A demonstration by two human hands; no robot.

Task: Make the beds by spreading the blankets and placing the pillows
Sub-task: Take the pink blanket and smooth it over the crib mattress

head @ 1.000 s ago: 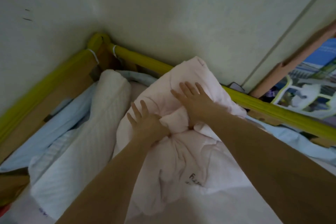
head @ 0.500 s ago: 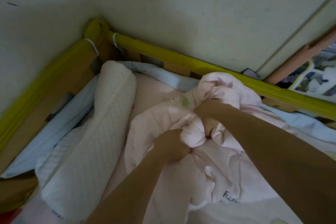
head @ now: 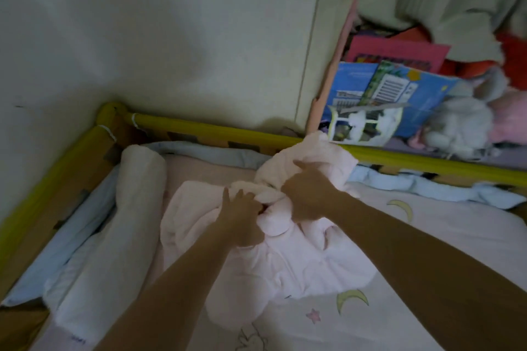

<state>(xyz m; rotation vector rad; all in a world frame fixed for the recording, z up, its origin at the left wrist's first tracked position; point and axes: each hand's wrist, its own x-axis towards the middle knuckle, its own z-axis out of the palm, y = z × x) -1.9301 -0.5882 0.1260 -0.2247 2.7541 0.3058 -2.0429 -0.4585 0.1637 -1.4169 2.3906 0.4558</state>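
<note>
Spreading step, by the look of it: the pink blanket [head: 288, 248] sits bunched mid-bed, just below the yellow rail [head: 228, 131], w/ the left hand [head: 242, 221] and right hand [head: 309, 194] both curled into its folds (right thumb up, sticking out). Next move prob. calls for pulling the bunch apart and away from the rail, flat over the moon-print sheet [head: 427, 251]; the white roll [head: 122, 225] lies along the rail's left run.

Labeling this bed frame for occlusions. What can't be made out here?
- Head view: the fingertips of the left hand and right hand are buried in folds of the pink blanket.
- The white pillow has its near end cut off by the bottom edge.
- The writing on the pillow's near end is too small to read.
- The shelf clutter at upper right is motion-blurred.
</note>
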